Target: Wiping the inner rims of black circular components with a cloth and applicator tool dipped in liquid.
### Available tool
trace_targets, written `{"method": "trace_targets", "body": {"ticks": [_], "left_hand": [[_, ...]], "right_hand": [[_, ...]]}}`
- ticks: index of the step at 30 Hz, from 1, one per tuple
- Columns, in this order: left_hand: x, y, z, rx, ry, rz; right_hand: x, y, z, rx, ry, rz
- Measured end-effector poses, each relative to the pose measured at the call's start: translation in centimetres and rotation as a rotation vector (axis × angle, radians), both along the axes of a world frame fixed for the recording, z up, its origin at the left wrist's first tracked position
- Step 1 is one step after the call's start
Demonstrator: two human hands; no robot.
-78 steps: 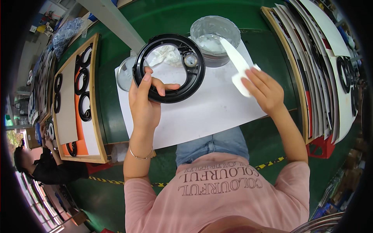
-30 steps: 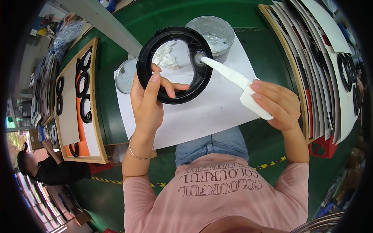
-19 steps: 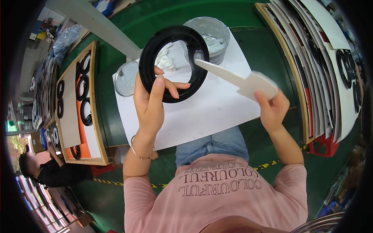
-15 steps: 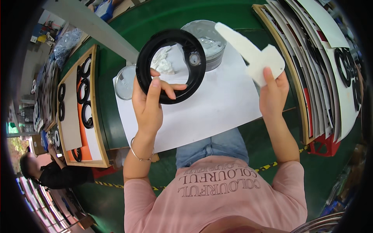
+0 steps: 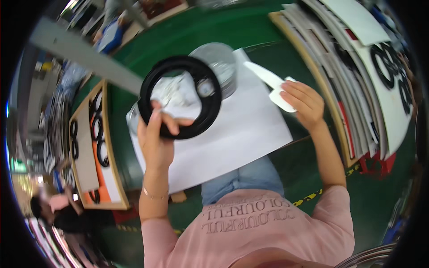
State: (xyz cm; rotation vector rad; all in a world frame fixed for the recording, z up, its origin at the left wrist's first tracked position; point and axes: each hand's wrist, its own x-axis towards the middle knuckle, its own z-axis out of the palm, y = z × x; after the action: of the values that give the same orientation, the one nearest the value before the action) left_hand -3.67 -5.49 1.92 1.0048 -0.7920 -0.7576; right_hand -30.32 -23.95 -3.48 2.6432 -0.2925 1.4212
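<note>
My left hand (image 5: 156, 143) is closed on the lower left rim of a glossy black ring (image 5: 209, 111), held tilted above the table. A small round clear spot shows on the ring's right side. My right hand (image 5: 306, 105) grips a thin white flat piece (image 5: 263, 75) with a long narrow arm pointing up and left; my fingers lie over its wide end and hide part of it. I cannot tell what it is made of. Through the ring's opening shows a crumpled white cloth (image 5: 172, 91). Behind the ring stands a round clear tub (image 5: 229, 76) with pale contents.
White paper (image 5: 241, 138) covers part of the green table. A clear round lid (image 5: 132, 117) lies at its left edge. Wooden-framed boards with black rings (image 5: 103, 154) stand at left, stacked boards (image 5: 339, 89) at right. A grey post (image 5: 85, 56) slants across. A person (image 5: 62, 212) sits far left.
The black ring has moved down and left in the picture. My right hand has turned, its fingers now over the white piece, which looks thinner. The whole view has shifted and blurred slightly.
</note>
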Motion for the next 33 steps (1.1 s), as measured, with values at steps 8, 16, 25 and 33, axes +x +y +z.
{"method": "trace_targets", "body": {"ticks": [8,16,25,33], "left_hand": [[-6.8,-6.7,3.8,0.092,0.231,-0.233],[-15.1,-22.9,8.2,0.099,0.162,-0.526],[-24.0,-37.2,9.8,0.074,0.075,-0.604],[-27.2,-47.2,8.3,0.133,0.007,-0.472]], "right_hand": [[8.0,-6.8,-2.6,0.064,-0.451,0.015],[9.0,-6.5,-5.3,0.173,-0.348,0.187],[8.6,-7.6,-4.3,0.28,-0.337,0.179],[7.5,-8.0,-5.5,0.3,-0.376,0.148]]}}
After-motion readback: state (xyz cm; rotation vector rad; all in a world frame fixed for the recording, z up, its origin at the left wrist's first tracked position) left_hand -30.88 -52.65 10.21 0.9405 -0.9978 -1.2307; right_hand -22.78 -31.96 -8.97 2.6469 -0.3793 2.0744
